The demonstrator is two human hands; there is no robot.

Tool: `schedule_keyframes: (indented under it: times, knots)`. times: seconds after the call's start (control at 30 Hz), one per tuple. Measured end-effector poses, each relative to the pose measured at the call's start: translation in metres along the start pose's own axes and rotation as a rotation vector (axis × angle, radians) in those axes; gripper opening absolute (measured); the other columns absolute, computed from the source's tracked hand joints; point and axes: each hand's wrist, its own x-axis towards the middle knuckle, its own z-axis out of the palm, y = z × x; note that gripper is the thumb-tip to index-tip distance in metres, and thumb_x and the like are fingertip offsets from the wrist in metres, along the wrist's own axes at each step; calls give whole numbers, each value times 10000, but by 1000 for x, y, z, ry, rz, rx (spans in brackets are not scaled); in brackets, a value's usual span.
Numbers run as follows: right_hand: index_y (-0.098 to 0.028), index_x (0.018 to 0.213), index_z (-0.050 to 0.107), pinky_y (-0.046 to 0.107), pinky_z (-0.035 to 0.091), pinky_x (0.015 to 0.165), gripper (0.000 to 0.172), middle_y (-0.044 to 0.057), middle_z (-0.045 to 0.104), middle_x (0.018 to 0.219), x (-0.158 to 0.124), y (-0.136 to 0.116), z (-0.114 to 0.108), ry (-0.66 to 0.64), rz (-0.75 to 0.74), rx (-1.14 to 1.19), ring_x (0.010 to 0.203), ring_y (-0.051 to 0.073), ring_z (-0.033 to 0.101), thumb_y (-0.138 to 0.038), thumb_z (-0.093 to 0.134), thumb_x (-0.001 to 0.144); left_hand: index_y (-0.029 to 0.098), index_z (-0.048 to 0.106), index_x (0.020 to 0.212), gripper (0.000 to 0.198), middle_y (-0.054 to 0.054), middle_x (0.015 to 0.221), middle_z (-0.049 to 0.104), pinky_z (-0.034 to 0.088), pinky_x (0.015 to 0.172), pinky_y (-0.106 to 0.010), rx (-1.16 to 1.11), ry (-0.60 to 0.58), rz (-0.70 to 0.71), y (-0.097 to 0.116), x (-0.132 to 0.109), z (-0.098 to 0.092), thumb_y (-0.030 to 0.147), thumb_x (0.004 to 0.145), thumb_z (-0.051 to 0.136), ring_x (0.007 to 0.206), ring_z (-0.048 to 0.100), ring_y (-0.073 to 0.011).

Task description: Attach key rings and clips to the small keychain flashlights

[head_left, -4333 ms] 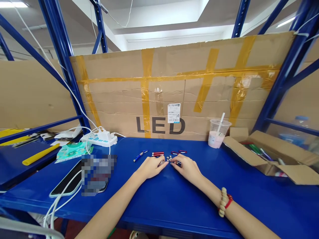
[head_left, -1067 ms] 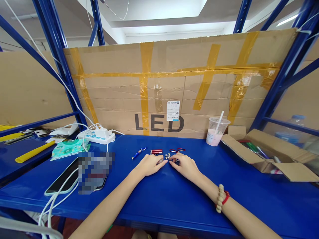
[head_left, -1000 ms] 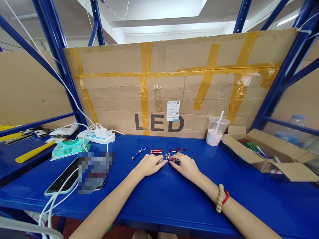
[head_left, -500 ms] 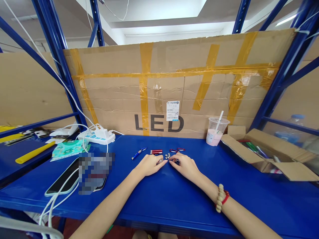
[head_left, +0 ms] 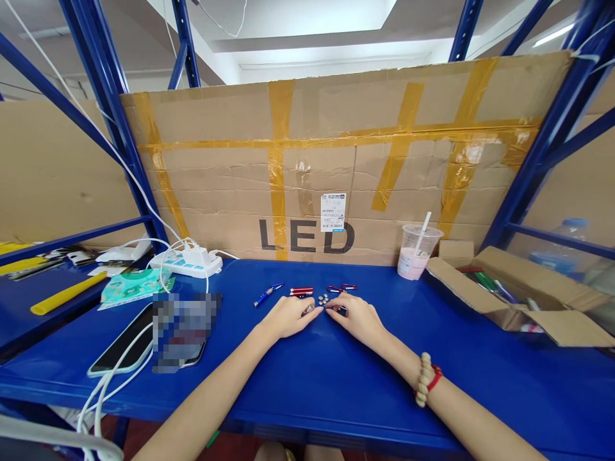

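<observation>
Small silver discs (head_left: 323, 299) are lying just right of the red cylinder (head_left: 301, 292). The left hand (head_left: 287, 316) is resting curled in front of it, the right hand (head_left: 356, 315) farther right, thumb and forefinger close together — whether either is holding anything, I cannot tell. Working well is probably calling for low, slow fingertips — sparing the discs a knock.

Since a few seconds ago, your view has shifted: the cardboard panel (head_left: 230, 186), red tubes (head_left: 302, 290), your left hand (head_left: 288, 316) and right hand (head_left: 358, 319) sit slightly higher and further left, and more of your legs (head_left: 324, 454) shows
</observation>
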Motion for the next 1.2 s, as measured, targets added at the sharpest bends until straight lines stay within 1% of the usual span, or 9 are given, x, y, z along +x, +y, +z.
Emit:
schedule_keyframes:
  times: [0.17,0.47,0.6,0.77,1.2]
  knots:
    - [-321,886,667,227,363,590,194,-45,621,971,0,2,-1,9,-9,-18,842,136,573,-370,494,812,172,473,709,398,-1,658,588,281,516,-246,-17,-6,-2,1,-1,-2,454,901,268,601,546,-142]
    - [-307,833,680,218,382,564,181,-54,628,949,2,8,0,2,-1,0,772,127,585,-398,529,793,170,501,723,401,-5,684,612,297,517,-240,24,-7,-13,1,-1,0,449,902,276,627,568,-147]
    - [-317,875,672,217,395,573,181,-58,628,945,2,7,1,0,-17,2,755,124,587,-375,515,807,173,508,739,392,-4,702,618,309,525,-234,14,3,-2,-1,-1,1,455,898,286,655,577,-147]
    - [-336,908,668,215,399,563,196,-56,622,972,2,6,0,-23,14,-16,732,120,587,-371,497,818,177,499,735,389,0,706,613,315,537,-227,6,6,-6,-3,-1,2,460,895,287,634,561,-141]
    - [-354,903,664,219,402,574,208,-65,623,973,2,3,-2,-34,20,-29,754,127,590,-381,473,827,179,513,739,396,-9,689,613,336,541,-233,21,14,-15,-1,-2,2,460,893,281,628,567,-152]
